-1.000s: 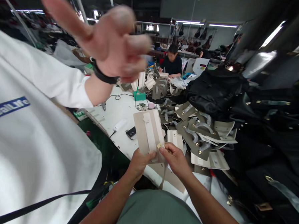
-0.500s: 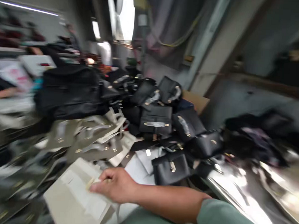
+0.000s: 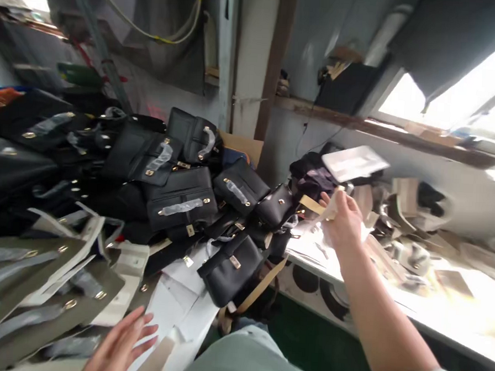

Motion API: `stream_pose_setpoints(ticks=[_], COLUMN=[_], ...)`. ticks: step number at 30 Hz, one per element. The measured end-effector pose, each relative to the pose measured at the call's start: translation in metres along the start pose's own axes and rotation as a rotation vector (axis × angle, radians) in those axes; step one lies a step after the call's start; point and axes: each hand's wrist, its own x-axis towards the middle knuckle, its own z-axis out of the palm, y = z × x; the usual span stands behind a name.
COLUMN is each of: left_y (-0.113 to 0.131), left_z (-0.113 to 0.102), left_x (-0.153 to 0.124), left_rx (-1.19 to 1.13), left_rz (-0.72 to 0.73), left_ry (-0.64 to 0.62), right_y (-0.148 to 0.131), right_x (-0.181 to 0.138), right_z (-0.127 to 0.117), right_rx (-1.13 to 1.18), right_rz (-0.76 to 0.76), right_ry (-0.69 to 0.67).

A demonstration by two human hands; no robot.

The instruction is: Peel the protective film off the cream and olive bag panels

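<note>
My right hand (image 3: 345,221) reaches out over the brightly lit table on the right, its fingers pinched on a pale strip (image 3: 331,209) that looks thin and limp; its exact kind is unclear. My left hand (image 3: 123,342) is at the lower left with fingers spread, holding nothing. It hovers beside white sheets (image 3: 170,309) and olive bags (image 3: 83,321) with wrapped handles. A small black handbag (image 3: 231,269) with a metal clasp lies between my hands. Beside my left hand, a beige piece (image 3: 155,360) is partly visible.
Black handbags (image 3: 180,196) with plastic-wrapped handles are heaped ahead. The right-hand table (image 3: 395,295) carries several loose beige pieces (image 3: 453,285). A white tray-like object (image 3: 354,162) is behind my right hand. A post (image 3: 254,64) rises by the wall, and green floor (image 3: 302,332) shows below.
My view has swung right. My right hand, earlier at a cream bag, is now stretched over the right-hand table with a pale strip. My left hand has come into view.
</note>
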Motion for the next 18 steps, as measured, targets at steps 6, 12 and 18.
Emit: stream_pose_setpoints(ticks=[6, 12, 18], left_y=[-0.005, -0.014, -0.013], left_z=[-0.024, -0.049, -0.051], left_x=[-0.036, -0.078, -0.108], left_rx=[-0.115, -0.261, -0.298], left_rz=[0.027, 0.144, 0.287], left_ry=[0.102, 0.021, 0.275], right_y=[0.081, 0.116, 0.1], right_x=[-0.104, -0.274, -0.349], right_z=[0.045, 0.128, 0.174], right_rx=[-0.343, -0.404, -0.316], right_rz=[0.441, 0.538, 0.277], right_ry=[-0.542, -1.443, -1.78])
